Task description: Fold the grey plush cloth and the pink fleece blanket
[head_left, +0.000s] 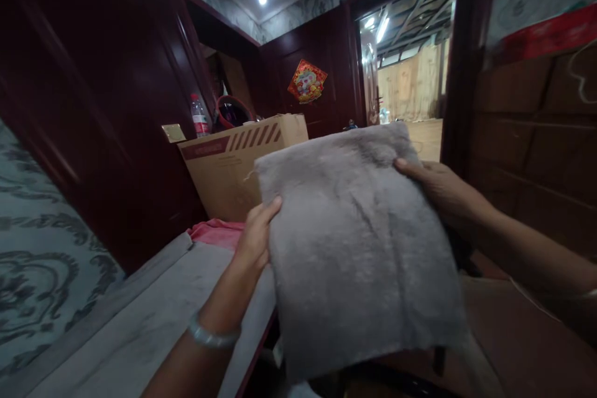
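Note:
A grey plush cloth (345,249) hangs spread out in front of me, roughly rectangular, with a few creases and a darker ruffled patch near its top right. My left hand (256,233) is closed on its left edge, thumb on the near face and the other fingers behind it. At the upper right edge, my right hand (431,183) grips the cloth the same way, its fingers mostly hidden behind. The lower end of the cloth hangs free above the floor area. A bracelet (212,333) circles my left wrist.
On the left lies a surface covered in grey fabric (153,317), with a pink cloth (217,233) at its far end. Beyond stands a cardboard box (228,177); a plastic bottle (199,115) is behind it. Stacked brown boxes (550,137) line the right. A doorway opens at the back.

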Demonstrator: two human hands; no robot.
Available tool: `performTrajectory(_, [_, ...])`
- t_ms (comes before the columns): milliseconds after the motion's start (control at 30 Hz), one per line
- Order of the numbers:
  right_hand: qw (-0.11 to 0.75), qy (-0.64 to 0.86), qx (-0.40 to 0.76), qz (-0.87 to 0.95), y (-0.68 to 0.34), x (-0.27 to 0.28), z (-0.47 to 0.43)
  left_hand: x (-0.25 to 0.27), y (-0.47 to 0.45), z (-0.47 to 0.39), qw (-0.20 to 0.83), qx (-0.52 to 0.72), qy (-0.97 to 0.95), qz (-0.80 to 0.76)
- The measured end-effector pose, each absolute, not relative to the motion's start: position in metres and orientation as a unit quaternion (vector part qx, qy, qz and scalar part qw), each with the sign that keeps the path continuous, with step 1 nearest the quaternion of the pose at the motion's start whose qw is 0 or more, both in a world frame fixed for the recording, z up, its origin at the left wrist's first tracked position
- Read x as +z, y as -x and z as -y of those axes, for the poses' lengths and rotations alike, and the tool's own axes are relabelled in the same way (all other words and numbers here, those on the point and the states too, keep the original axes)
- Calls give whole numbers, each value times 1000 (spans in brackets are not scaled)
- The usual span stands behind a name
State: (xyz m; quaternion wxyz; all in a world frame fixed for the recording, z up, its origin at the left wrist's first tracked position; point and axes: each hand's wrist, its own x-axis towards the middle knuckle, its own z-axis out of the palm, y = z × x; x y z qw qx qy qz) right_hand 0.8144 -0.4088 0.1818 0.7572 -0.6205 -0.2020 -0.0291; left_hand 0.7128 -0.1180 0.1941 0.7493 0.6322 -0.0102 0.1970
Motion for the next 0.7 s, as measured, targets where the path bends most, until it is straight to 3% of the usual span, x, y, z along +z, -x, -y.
performTrajectory(100, [731, 675, -47, 87, -864, 174, 440, 194, -794, 143, 709, 163, -686, 21])
performTrajectory(267, [594, 794, -129, 33, -920, 116, 461, 150, -874, 183, 583, 165, -792, -72])
performTrajectory(433, [384, 888, -213, 138, -945, 70, 473, 104, -897, 188, 515, 207, -830, -63])
performTrajectory(633, [277, 928, -213, 129, -942, 77, 480, 96, -907, 185, 358, 254, -897, -62])
performTrajectory(700, [226, 929, -262, 134, -930, 82, 478, 97, -902, 187, 318, 252, -913, -38])
